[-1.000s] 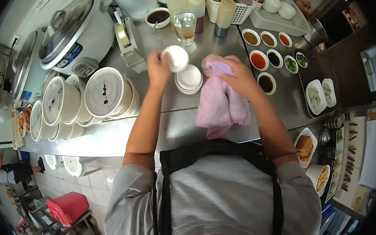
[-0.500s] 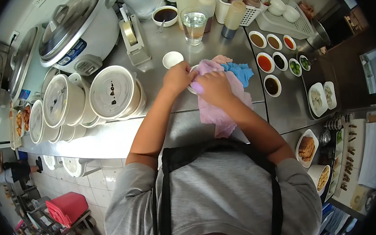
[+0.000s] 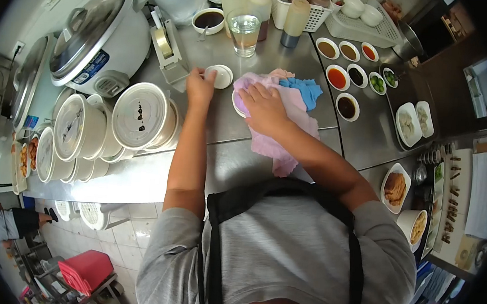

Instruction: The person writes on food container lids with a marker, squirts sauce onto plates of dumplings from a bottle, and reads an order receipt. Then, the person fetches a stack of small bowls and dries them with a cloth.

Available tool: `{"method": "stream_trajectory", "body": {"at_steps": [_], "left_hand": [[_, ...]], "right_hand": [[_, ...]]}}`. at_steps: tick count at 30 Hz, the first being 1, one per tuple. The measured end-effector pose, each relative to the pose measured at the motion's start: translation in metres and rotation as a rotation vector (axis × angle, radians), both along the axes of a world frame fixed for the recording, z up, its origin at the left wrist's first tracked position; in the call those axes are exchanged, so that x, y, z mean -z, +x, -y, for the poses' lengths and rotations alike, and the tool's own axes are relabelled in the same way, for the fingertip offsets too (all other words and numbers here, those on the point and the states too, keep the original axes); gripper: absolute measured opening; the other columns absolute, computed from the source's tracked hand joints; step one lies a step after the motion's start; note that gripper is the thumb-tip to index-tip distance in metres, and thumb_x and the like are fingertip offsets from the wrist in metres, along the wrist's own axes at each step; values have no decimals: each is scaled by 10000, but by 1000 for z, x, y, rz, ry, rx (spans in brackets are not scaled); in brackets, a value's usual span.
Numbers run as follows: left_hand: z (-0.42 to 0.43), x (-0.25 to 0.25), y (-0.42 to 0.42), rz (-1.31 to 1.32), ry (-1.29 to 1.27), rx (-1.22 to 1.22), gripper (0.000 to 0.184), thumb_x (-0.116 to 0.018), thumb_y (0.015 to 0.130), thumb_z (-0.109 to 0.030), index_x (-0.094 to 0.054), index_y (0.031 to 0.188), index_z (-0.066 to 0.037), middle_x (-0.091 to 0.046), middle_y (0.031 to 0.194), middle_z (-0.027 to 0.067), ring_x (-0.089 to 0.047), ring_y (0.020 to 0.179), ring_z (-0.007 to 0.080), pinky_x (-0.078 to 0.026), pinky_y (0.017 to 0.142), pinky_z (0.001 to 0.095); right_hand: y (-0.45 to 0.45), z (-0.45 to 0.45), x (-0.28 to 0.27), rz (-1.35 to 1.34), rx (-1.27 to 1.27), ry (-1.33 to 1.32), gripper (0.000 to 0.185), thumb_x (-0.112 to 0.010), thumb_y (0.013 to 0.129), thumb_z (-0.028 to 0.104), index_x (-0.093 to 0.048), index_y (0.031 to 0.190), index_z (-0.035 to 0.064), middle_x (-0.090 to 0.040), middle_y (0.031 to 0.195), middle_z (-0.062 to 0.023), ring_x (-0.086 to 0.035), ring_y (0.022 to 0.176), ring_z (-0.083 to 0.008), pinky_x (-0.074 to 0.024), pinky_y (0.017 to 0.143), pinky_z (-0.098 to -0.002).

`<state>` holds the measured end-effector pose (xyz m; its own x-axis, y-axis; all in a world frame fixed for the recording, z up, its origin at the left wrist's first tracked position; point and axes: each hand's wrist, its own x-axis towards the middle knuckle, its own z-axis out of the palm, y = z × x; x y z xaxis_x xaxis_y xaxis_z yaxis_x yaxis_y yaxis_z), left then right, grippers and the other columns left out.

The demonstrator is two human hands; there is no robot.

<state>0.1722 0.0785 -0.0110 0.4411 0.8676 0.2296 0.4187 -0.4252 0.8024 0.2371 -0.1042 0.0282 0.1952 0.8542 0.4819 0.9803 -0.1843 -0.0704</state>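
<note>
My left hand [image 3: 200,87] is beside the small white saucers [image 3: 223,77], its thumb at their left edge. Its thumb and fingers stand a little apart, and I see nothing between them. My right hand [image 3: 263,103] is on a bunched pink and lavender cloth [image 3: 292,113], its fingers bent over the fabric. Under the cloth's left side shows a white rim [image 3: 236,103], mostly covered. A blue cloth [image 3: 305,91] lies against the far right side of the pink one.
Left stand a tape dispenser [image 3: 168,52], a rice cooker [image 3: 92,43] and lidded tubs [image 3: 140,115]. Beyond are a glass of water [image 3: 244,35], a bowl of dark sauce [image 3: 208,20] and squeeze bottles [image 3: 295,22]. Sauce dishes [image 3: 347,106] stand right; a person [image 3: 12,222] is lower left.
My left hand has moved left, away from the cloth, to the saucers; its thumb and fingers have parted. My right hand stays on the cloth. The view has shifted slightly.
</note>
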Motion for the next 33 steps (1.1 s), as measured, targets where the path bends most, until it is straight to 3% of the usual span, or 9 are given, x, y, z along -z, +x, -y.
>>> {"method": "stream_trajectory", "body": {"at_steps": [3,5,11,17,20,24,29,32,33], "left_hand": [[31,-11,-3,-19,295,4,302,-641,664,-276,-556,778,-9,-575,697,177,-560,664,320,-443,632,358],[55,-37,0,-231,-48,261,324,-627,668,-311,-558,784,-16,-585,762,175,-566,721,317,-439,643,374],[58,-36,6,-326,176,417,195,-558,716,-214,-550,739,-20,-577,693,163,-560,654,298,-435,596,365],[15,-32,4,-5,48,47,175,-551,724,-165,-532,699,7,-560,637,165,-544,586,292,-425,557,359],[0,-2,0,-47,-13,-44,223,-589,707,-191,-526,705,23,-565,661,167,-539,586,278,-424,565,345],[27,-7,-3,-36,410,-154,312,-627,678,-247,-517,776,28,-565,744,196,-550,675,308,-431,621,363],[66,-34,2,-489,-26,368,333,-614,684,-267,-517,859,-1,-541,897,192,-545,763,352,-441,659,399],[63,-33,6,-462,158,356,261,-593,695,-220,-548,845,-10,-555,822,187,-547,783,330,-432,666,376],[63,-35,5,-388,196,338,241,-584,700,-210,-552,832,-11,-555,808,189,-547,781,327,-432,664,378]], "right_hand": [[2,-5,14,-32,20,-188,379,-644,574,263,-566,898,83,-568,771,-54,-546,778,-200,-356,751,-371],[1,-4,6,-75,43,-326,348,-628,601,248,-566,892,69,-572,776,-59,-543,773,-215,-360,741,-371],[58,28,-12,-1323,-51,322,368,-646,642,276,-565,905,31,-591,811,-118,-558,816,-242,-431,712,-340],[38,16,-26,-808,17,21,424,-653,636,290,-556,965,40,-583,842,-111,-563,844,-249,-434,721,-319],[12,2,6,12,-118,24,376,-635,634,252,-559,936,41,-585,864,-90,-558,850,-208,-387,772,-327],[1,-1,20,-51,-44,-200,352,-618,605,261,-565,912,96,-579,795,-72,-554,784,-212,-371,712,-342],[21,9,7,-339,-141,-176,311,-616,611,209,-574,897,92,-586,766,-83,-564,737,-232,-395,698,-343],[49,33,-15,-1315,-39,80,376,-655,600,246,-569,923,74,-591,798,-114,-567,771,-254,-394,759,-357],[57,38,-23,-1219,44,42,413,-663,597,258,-557,948,69,-587,827,-118,-560,801,-259,-388,778,-363]]}}
